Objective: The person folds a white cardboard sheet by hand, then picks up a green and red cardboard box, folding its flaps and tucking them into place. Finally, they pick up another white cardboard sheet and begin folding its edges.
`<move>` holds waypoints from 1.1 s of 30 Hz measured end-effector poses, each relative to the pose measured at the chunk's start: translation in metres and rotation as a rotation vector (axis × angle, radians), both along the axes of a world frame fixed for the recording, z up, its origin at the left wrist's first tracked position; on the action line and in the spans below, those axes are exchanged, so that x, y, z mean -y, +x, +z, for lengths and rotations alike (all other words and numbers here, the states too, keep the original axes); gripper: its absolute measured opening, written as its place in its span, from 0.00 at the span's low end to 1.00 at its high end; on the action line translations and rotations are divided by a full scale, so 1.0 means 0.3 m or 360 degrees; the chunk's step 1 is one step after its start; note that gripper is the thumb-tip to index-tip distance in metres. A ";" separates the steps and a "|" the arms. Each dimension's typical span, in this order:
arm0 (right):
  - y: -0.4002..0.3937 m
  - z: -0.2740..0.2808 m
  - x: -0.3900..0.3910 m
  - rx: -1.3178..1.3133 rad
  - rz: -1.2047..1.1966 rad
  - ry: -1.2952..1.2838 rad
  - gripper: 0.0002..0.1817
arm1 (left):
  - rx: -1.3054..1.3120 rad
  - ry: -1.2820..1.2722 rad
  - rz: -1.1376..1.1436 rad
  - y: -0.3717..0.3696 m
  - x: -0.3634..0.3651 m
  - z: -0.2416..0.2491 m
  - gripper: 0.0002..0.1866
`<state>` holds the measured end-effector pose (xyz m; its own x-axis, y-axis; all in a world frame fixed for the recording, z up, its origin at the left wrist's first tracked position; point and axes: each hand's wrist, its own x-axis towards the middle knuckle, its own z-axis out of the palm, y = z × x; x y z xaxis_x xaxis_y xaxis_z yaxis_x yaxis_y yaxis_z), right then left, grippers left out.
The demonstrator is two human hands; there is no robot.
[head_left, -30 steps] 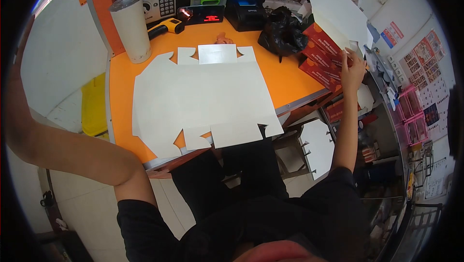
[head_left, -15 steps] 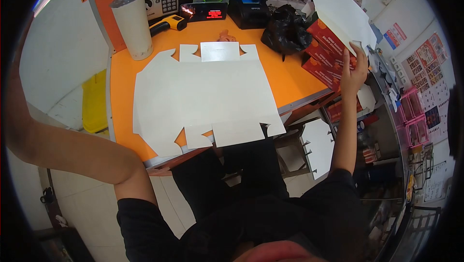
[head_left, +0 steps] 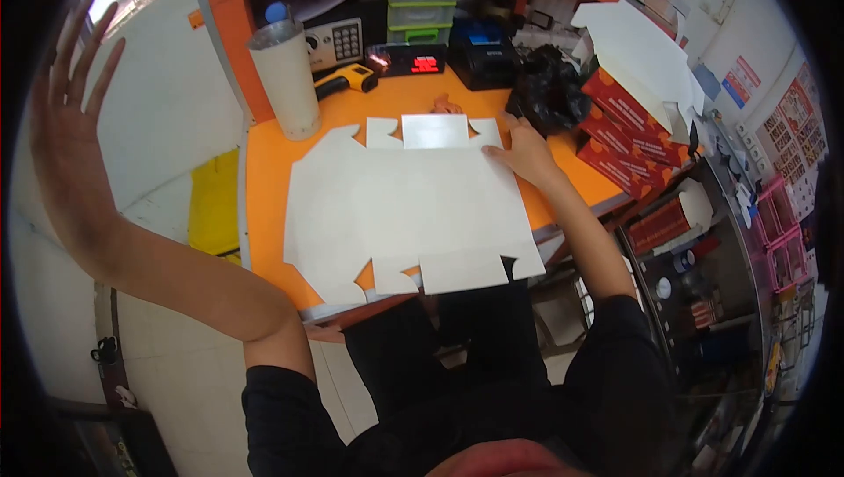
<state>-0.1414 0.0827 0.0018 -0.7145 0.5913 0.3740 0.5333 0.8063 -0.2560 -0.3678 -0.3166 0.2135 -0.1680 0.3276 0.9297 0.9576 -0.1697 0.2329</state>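
We hold our left hand point(head_left: 74, 138) raised well away from the desk point(head_left: 265, 180), its fingers spread wide. Our right hand point(head_left: 529, 155) touches the far right corner of the cardboard sheet point(head_left: 406, 206), thumb on top (we cannot tell if it pinches). The sheet lies flat, pale side up, left of our right hand, its long axis running left to right, cut tabs along the far and near edges.

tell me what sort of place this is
Probably a small food shop's counter: folded red printed boxes are stacked beside a compact black printer, with a keypad safe behind.
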 end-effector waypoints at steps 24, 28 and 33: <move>-0.086 0.058 0.022 -0.0133 0.0095 0.0015 0.30 | 0.0122 0.0122 0.0108 0.022 -0.060 -0.008 0.33; -0.210 0.103 0.045 -0.0205 0.0116 -0.0123 0.30 | 0.0149 0.0101 0.0104 0.020 -0.068 -0.010 0.33; -0.341 0.084 -0.027 -0.0011 0.0213 -0.0468 0.23 | 0.0128 0.0051 0.0093 0.026 -0.072 -0.008 0.33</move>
<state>-0.2435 0.0906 0.0268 -0.7912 0.5757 0.2063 0.4248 0.7601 -0.4917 -0.3601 -0.2950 0.2112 -0.2605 0.2852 0.9224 0.9445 -0.1227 0.3047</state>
